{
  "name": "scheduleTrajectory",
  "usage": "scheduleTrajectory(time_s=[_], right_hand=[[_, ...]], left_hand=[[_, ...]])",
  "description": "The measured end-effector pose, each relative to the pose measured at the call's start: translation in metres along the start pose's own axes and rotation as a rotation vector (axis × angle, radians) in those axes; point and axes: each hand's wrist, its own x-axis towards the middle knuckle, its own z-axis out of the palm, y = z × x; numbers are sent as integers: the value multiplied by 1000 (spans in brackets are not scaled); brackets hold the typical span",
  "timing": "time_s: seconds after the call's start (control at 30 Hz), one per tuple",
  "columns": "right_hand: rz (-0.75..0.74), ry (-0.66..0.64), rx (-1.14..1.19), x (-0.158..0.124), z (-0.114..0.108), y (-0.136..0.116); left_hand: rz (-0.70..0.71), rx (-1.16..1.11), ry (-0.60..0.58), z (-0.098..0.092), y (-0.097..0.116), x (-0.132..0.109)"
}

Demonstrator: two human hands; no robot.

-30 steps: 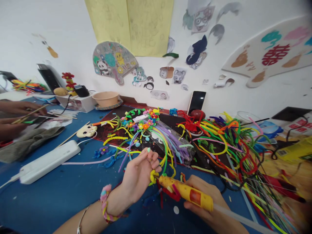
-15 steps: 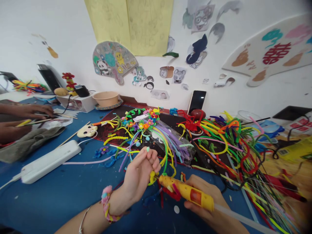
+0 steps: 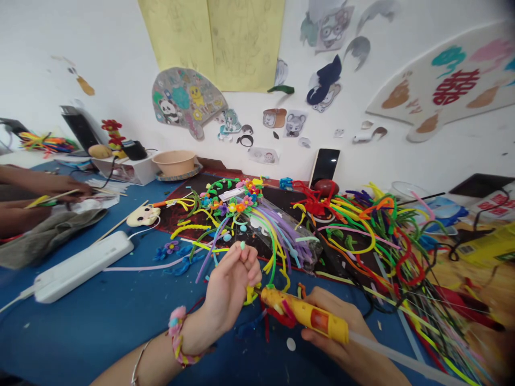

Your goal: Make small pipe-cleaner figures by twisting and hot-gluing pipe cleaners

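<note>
At 9 o'clock, a co-worker's upper hand [image 3: 70,187] has slid toward 3 o'clock, and the thin stick [image 3: 56,196] it holds now lies flatter. The person's left hand [image 3: 229,287], pinching its yellow pipe-cleaner piece [image 3: 250,295], has drawn slightly toward 9 o'clock. The glue gun [image 3: 306,317] in the right hand [image 3: 346,346] has edged toward 11 o'clock.

Bright white wall [image 3: 120,48], blue tabletop [image 3: 80,321], soft even light.
And there's the wall papered with two yellow sheets [image 3: 213,43], a panda fan cut-out [image 3: 185,99] and small cartoon stickers [image 3: 275,118]; a big pale fan with red lettering [image 3: 454,88] hangs off right; below, the tabletop runs straight along the wall.
</note>
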Motion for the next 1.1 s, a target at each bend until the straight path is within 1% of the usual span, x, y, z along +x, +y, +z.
scheduleTrajectory(time_s=[0.13,0.23,0.3,0.37,0.53,0.6,0.67,0.77,0.83,1.1], right_hand=[[6,-6,-31,1,0,1],[30,-39,-74,3,2,4],[43,-60,-96,3,3,7],[47,-64,-111,4,4,10],[58,-81,-124,6,7,13],[56,-113,-134,7,8,12],[62,-148,-144,9,10,12],[79,-173,-144,9,12,13],[85,-173,-143,9,13,14],[99,-200,-163,6,11,14]], left_hand=[[-4,23,18,-2,1,2],[-6,142,8,-8,9,7],[14,304,5,-15,16,12],[50,526,-13,-25,23,16],[106,1113,-145,-43,32,19],[93,1297,-198,-46,31,20],[58,1424,-252,-48,30,19],[31,1521,-331,-49,27,18],[45,1546,-352,-50,25,17],[84,1541,-352,-53,22,15]])
